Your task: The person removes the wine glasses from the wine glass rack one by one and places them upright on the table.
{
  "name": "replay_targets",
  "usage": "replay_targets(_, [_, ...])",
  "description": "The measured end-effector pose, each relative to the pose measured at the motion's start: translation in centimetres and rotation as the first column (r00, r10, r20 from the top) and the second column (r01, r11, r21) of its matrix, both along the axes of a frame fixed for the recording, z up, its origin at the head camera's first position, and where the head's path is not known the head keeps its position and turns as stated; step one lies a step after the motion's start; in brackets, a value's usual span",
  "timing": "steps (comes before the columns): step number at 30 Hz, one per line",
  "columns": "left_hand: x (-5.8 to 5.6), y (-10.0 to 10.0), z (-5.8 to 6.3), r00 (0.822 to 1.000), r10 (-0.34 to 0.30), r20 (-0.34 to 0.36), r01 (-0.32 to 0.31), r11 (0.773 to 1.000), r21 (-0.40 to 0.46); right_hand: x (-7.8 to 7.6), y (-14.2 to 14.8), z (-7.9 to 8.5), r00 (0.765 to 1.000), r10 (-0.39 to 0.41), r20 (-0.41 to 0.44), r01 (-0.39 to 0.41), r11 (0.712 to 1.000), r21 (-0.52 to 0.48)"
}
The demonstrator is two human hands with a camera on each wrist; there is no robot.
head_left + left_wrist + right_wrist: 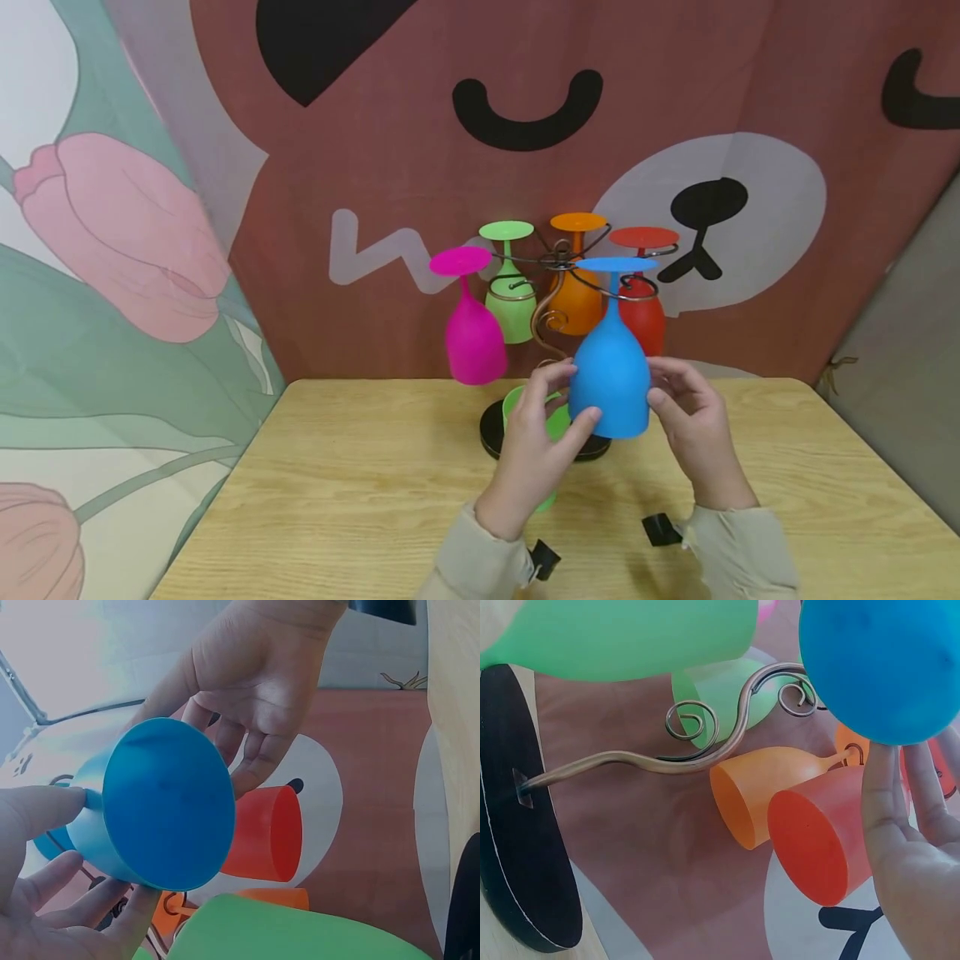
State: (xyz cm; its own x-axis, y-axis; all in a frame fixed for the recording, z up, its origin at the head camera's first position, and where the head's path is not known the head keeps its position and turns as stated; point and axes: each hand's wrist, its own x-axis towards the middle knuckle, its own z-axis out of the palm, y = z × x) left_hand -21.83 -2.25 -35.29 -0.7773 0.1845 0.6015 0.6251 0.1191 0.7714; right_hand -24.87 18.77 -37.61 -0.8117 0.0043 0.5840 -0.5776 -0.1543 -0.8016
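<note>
A blue goblet [611, 375] hangs upside down, its stem at a wire loop of the metal goblet rack [561, 262]. My left hand [534, 446] holds the bowl from the left, thumb in front near the rim and fingers on its side. On the other side, my right hand [697, 433] has its thumb at the bowl's right edge and its fingers behind, as the left wrist view shows from below. A green goblet [557, 423] stands upright on the table behind my left hand, mostly hidden by it.
Around the rack hang upside-down goblets: magenta [477, 342], light green [512, 308], orange [576, 304] and red [643, 312]. The rack's black round base [491, 429] stands on the wooden table [337, 483]. Behind hangs a brown cloth [375, 158] with a cartoon face.
</note>
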Motion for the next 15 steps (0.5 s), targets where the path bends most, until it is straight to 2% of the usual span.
replay_targets(10, [0.0, 0.0, 0.0, 1.0, -0.019, -0.025, 0.019, 1.0, -0.004, 0.0, 0.3, 0.0, 0.998, -0.054, 0.029, 0.052, 0.997, 0.051])
replay_targets(15, [0.1, 0.0, 0.1, 0.999, -0.036, -0.031, 0.036, 0.999, -0.008, -0.1, 1.1, 0.0, 1.0, -0.014, 0.008, 0.013, 0.996, 0.094])
